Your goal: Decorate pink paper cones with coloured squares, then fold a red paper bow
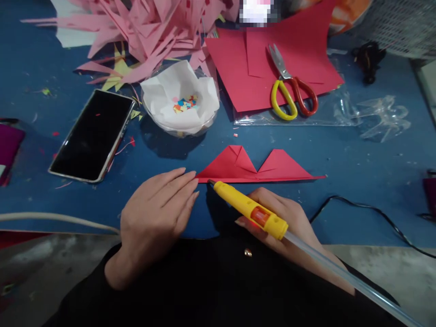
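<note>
A folded red paper (pixel 235 165) with two pointed humps and a narrow strip along its near edge lies flat in front of me. My left hand (pixel 158 204) rests on the table with fingers stretched out side by side, their tips on the paper's left end. My right hand (pixel 286 218) is closed around a yellow glue gun (pixel 245 204); its grip is hidden. A long clear glue stick (pixel 340 272) runs out of the gun's back. The nozzle meets the strip just right of my left fingertips.
Behind the paper stand a white-lined bowl (pixel 173 86) with small coloured scraps, scissors (pixel 289 86) on red sheets (pixel 231 68), and pink cut paper (pixel 163 27). A phone (pixel 93 136) lies at left. A black cable (pixel 374 211) and clear plastic pieces (pixel 384 116) are at right.
</note>
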Demonstrator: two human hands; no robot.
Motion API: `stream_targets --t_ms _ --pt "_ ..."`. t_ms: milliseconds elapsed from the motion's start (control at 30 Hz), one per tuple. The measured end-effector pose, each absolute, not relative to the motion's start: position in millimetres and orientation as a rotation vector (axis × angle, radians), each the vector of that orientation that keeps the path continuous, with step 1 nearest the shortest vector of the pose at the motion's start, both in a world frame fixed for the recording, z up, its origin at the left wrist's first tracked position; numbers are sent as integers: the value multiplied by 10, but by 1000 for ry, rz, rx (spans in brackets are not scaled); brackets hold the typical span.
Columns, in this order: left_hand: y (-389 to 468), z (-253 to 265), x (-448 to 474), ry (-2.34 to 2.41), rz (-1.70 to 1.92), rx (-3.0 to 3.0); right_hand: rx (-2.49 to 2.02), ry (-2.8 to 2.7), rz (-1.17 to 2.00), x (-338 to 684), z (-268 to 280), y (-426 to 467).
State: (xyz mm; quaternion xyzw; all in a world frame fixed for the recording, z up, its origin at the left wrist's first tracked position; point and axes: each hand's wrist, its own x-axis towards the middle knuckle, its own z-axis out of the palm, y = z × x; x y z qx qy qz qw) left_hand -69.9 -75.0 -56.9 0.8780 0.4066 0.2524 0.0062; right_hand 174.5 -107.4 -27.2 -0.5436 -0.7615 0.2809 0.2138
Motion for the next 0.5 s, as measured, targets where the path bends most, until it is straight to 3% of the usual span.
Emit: stream_targets --t_ms 500 --pt "-773 -597 -703 1316 838 2691 -1506 -2227 673 1662 -275 -1029"
